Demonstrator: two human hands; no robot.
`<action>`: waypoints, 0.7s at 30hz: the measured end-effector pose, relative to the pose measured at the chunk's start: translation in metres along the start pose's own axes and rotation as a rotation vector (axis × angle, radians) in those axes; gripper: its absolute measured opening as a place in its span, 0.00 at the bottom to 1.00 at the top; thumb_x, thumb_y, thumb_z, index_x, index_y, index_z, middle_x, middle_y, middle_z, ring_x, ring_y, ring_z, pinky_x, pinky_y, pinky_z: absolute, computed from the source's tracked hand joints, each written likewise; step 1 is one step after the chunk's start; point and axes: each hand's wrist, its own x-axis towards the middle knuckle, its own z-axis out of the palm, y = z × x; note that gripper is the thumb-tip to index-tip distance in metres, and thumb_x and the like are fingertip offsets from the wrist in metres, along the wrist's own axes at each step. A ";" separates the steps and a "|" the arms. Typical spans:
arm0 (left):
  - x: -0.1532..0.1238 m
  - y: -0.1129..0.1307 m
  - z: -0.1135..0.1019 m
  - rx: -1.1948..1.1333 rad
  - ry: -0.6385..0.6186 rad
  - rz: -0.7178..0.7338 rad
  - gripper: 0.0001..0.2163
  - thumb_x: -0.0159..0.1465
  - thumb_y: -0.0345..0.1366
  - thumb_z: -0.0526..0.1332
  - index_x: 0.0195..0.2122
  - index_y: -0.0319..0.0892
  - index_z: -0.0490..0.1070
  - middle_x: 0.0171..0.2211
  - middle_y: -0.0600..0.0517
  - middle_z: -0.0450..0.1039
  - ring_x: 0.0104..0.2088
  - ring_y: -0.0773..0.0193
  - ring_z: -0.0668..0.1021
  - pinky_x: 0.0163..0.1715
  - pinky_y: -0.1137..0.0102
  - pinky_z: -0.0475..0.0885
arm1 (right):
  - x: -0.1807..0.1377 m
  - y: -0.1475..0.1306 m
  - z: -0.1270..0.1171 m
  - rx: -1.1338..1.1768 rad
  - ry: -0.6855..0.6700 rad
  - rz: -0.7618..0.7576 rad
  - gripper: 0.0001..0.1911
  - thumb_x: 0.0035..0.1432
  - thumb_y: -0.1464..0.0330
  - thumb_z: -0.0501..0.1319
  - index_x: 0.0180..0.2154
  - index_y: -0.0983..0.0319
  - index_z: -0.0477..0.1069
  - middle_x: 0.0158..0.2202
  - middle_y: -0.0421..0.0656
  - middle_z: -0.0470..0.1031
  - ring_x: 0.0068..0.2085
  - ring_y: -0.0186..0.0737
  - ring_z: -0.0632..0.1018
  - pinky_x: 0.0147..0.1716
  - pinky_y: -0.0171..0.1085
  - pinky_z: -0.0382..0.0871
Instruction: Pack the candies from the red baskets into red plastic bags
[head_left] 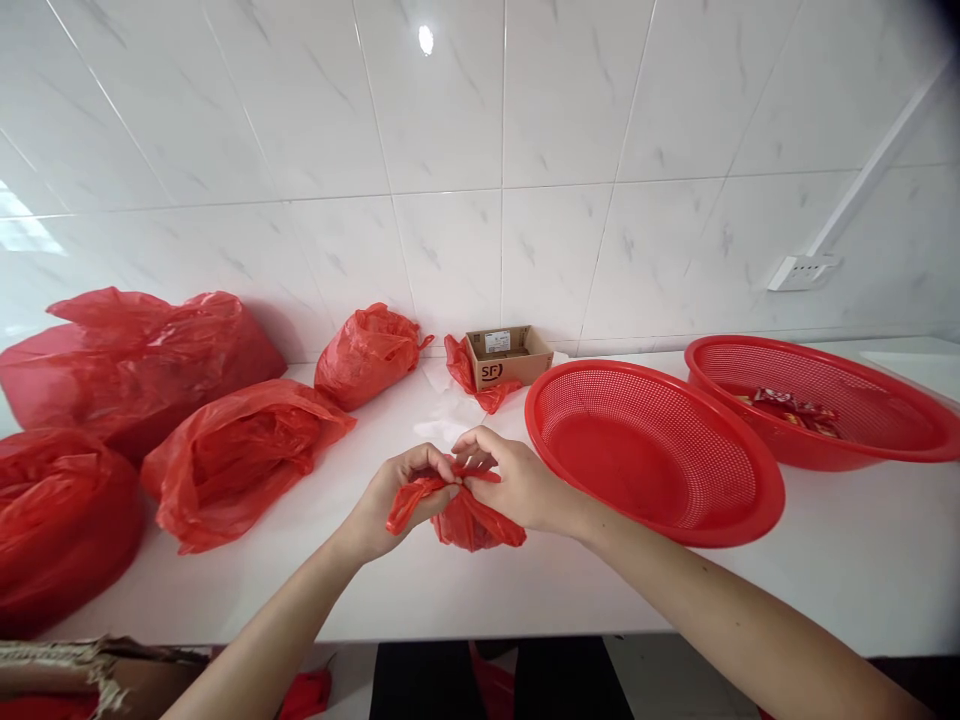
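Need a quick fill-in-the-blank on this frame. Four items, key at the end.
1. The left hand and right hand pinch the top of a small plastic bag whose colour is ____.
2. The cardboard box by the wall bears the large dark letters ____.
3. On the white table, the number of perforated baskets is ____.
4. The wall socket is on the picture's ____ side.

Missing words: red; SF; two; right.

"SF" logo (491,372) on front of small cardboard box (526,371); white label (497,342) inside unreadable.
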 end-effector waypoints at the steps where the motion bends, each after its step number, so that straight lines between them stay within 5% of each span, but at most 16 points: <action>1: 0.000 0.001 0.001 0.016 0.021 0.021 0.07 0.62 0.36 0.64 0.34 0.42 0.66 0.30 0.54 0.70 0.28 0.68 0.71 0.29 0.72 0.65 | 0.000 0.002 0.003 0.042 -0.003 -0.011 0.11 0.57 0.74 0.57 0.42 0.57 0.64 0.40 0.40 0.75 0.40 0.36 0.76 0.42 0.39 0.70; 5: -0.001 0.003 0.008 0.103 0.126 0.108 0.09 0.62 0.33 0.61 0.39 0.45 0.60 0.32 0.56 0.68 0.30 0.67 0.71 0.30 0.72 0.65 | 0.001 0.008 0.011 0.070 0.035 -0.055 0.13 0.53 0.76 0.56 0.41 0.57 0.61 0.31 0.35 0.70 0.33 0.34 0.72 0.38 0.38 0.68; 14: 0.002 -0.007 0.026 0.317 0.497 0.208 0.08 0.60 0.28 0.58 0.37 0.47 0.61 0.31 0.56 0.71 0.30 0.64 0.76 0.31 0.70 0.67 | -0.002 -0.007 0.020 0.065 0.070 0.026 0.16 0.50 0.78 0.56 0.40 0.57 0.59 0.29 0.33 0.66 0.31 0.34 0.70 0.34 0.36 0.66; 21: -0.002 -0.007 0.019 0.359 0.508 0.355 0.09 0.63 0.32 0.58 0.44 0.47 0.63 0.39 0.52 0.74 0.35 0.64 0.78 0.37 0.68 0.71 | -0.001 -0.013 0.007 0.341 -0.018 0.130 0.07 0.63 0.65 0.57 0.42 0.59 0.63 0.31 0.38 0.72 0.33 0.36 0.76 0.35 0.38 0.72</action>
